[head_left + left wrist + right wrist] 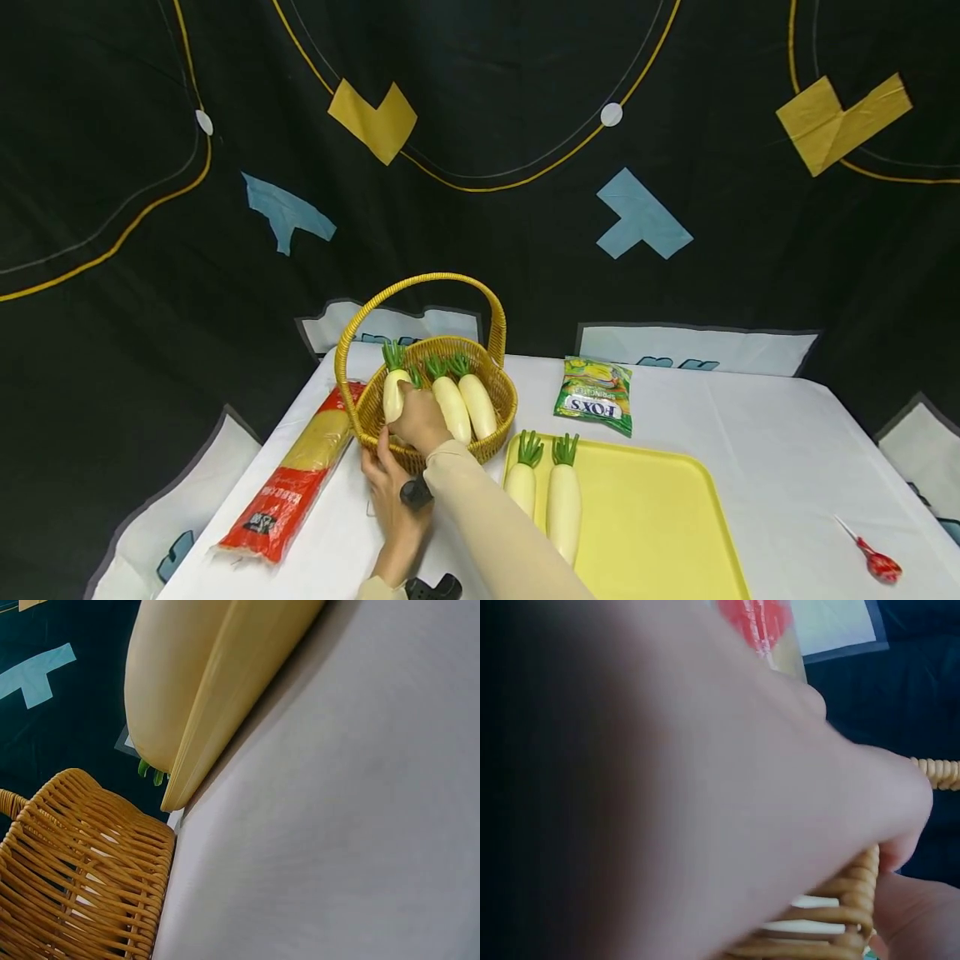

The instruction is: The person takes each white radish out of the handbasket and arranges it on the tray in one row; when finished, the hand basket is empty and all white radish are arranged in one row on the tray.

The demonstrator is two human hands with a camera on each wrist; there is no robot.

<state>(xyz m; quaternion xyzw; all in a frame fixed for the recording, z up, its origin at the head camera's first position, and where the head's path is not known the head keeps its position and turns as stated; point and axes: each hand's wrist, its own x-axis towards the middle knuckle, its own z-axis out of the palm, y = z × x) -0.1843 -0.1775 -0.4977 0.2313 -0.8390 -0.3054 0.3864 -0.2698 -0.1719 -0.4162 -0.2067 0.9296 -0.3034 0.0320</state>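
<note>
My right hand reaches into the wicker basket, its fingers curled over a white radish that the hand mostly hides; a green leaf tuft shows just past the fingers. Beside it, another white radish leans at the left of the basket, and two more lie on the right, tops toward the back. My left hand grips the basket's front left rim from outside. In the right wrist view, that left hand looms blurred and large at the woven rim, with part of my right hand beyond it.
On the yellow tray right of the basket lie two white radishes. A red and yellow noodle packet lies at left, touching the basket side. A green snack bag sits behind the tray, and a red lollipop at far right.
</note>
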